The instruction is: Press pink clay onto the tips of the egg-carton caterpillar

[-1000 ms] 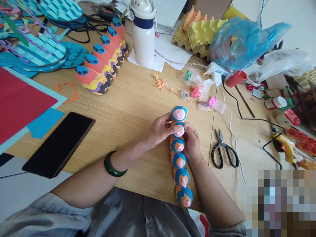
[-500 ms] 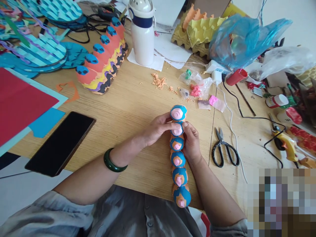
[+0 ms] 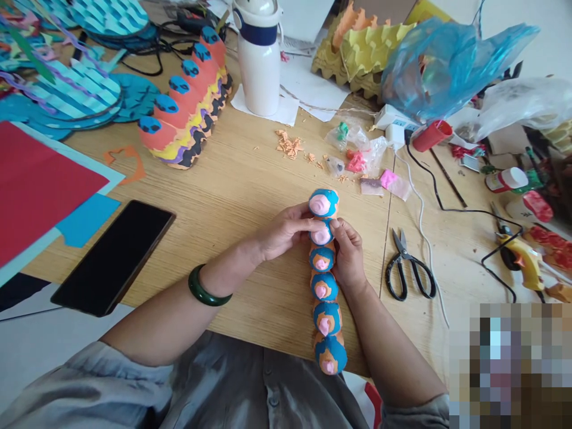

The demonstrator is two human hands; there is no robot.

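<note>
A long row of several rounded orange bumps (image 3: 324,288), covered with blue and topped with pink clay, lies upright in front of me near the table's edge. My left hand (image 3: 286,232) grips it from the left, with the thumb pressed on the pink patch of the second bump from the far end. On the other side my right hand (image 3: 349,253) holds the same row, its thumb and forefinger at that bump's blue edge. The lower bumps carry small pink lumps with orange showing around them.
Black scissors (image 3: 409,265) lie right of my right hand. A phone (image 3: 114,257) and red paper (image 3: 44,190) are at the left. Farther back stand a painted bumpy piece (image 3: 190,104), a white bottle (image 3: 259,71), orange scraps (image 3: 289,145), clay bags (image 3: 356,159) and a white cable (image 3: 422,220).
The view has shifted very slightly. Both hands keep their hold on the row, and my left thumb has moved only a little over the second bump.
</note>
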